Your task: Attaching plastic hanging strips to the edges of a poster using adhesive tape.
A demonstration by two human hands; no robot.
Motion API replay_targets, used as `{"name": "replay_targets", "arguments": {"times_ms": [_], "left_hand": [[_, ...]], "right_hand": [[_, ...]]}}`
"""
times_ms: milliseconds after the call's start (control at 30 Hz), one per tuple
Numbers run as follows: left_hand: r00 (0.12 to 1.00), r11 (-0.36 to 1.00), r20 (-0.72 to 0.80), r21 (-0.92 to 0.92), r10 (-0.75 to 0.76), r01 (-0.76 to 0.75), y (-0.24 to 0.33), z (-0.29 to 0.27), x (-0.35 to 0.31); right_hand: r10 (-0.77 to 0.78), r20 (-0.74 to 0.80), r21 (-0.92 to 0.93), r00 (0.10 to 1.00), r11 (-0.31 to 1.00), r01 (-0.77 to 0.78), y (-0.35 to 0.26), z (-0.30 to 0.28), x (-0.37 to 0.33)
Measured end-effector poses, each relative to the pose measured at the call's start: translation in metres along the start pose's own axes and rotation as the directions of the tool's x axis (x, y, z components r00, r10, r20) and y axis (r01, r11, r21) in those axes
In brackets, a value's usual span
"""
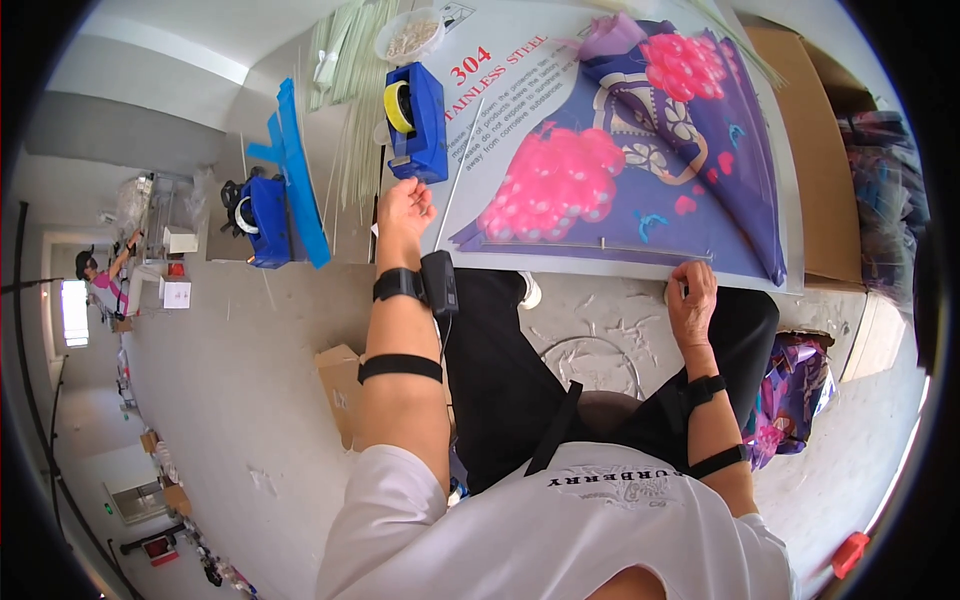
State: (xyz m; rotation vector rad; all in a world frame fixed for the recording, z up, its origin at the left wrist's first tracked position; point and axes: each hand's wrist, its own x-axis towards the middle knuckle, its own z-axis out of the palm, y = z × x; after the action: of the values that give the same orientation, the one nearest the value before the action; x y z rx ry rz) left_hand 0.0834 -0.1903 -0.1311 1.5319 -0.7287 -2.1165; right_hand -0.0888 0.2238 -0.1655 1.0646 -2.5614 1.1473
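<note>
1. Left hand (407,208): fingers curled in together, at the near end of a blue tape dispenser (430,130) with yellow-sided roll; whether they pinch tape, cannot tell.
2. Right hand (692,303): fingers bent at the counter's near edge, just below the sheet; whether parted or closed on anything, cannot tell.
3. Purple printed sheet (622,188): on the counter (350,242), ahead of and between the hands. Probably light, limp, slippery, easily creased; best held flat by its corners or lower edge. Glossy; pink balloon clusters, hearts, blue motifs; upper right part folded over.
4. Left side: second blue tape dispenser (268,222), bright blue strips (300,180), bundled pale sticks (368,120).
5. Far edge: clear tub (408,38).
6. Right side: cardboard box (795,150).
</note>
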Motion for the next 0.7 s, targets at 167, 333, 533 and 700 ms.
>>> {"name": "replay_targets", "arguments": {"times_ms": [167, 333, 533, 700], "left_hand": [[0.760, 0.847, -0.376, 0.176, 0.529, -0.502, 0.007, 0.014, -0.013], [0.641, 0.629, -0.132, 0.420, 0.756, -0.655, 0.033, 0.025, -0.006], [0.778, 0.728, -0.067, 0.412, 0.624, -0.548, 0.046, 0.027, -0.001], [0.819, 0.814, 0.001, 0.114, 0.573, -0.569, 0.040, 0.010, 0.001]], "right_hand": [[-0.008, 0.016, -0.022, 1.000, 1.000, 0.008, 0.004, -0.001, -0.001], [-0.019, 0.011, -0.023, 1.000, 1.000, 0.019, 0.002, 0.001, -0.001], [-0.006, 0.028, -0.030, 1.000, 1.000, 0.007, 0.002, 0.000, -0.001], [-0.008, 0.042, -0.043, 0.999, 0.999, 0.010, 0.005, -0.001, -0.001]]}}
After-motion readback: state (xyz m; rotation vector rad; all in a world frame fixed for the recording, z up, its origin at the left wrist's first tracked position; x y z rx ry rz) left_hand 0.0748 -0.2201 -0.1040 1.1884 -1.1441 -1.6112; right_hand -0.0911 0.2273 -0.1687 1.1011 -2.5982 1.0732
